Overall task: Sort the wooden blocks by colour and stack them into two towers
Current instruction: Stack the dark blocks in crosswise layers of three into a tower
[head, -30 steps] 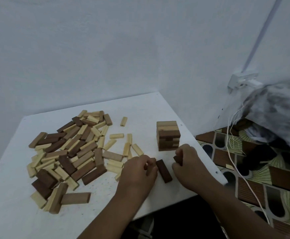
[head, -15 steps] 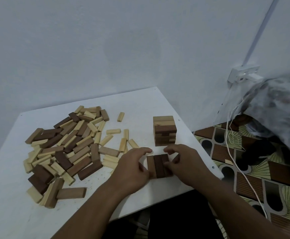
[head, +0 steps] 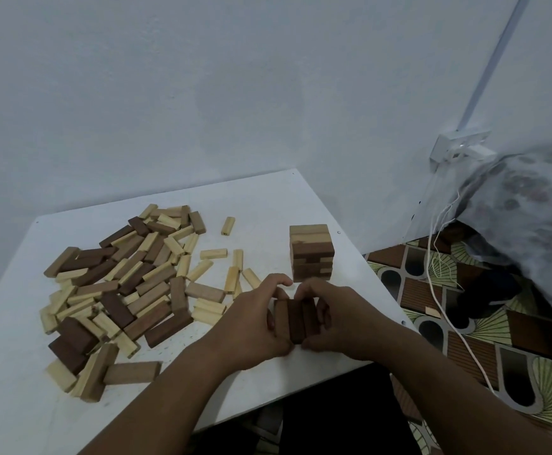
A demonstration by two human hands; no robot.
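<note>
Hands meet near the table's front edge: left hand and right hand squeeze three dark blocks side by side between curled fingers, just before the short tower; loose pile lies left.

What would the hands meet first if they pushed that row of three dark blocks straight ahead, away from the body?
Most likely the started tower, which stands just beyond the three dark blocks held between the left hand and right hand. The gap's depth is unclear.
</note>
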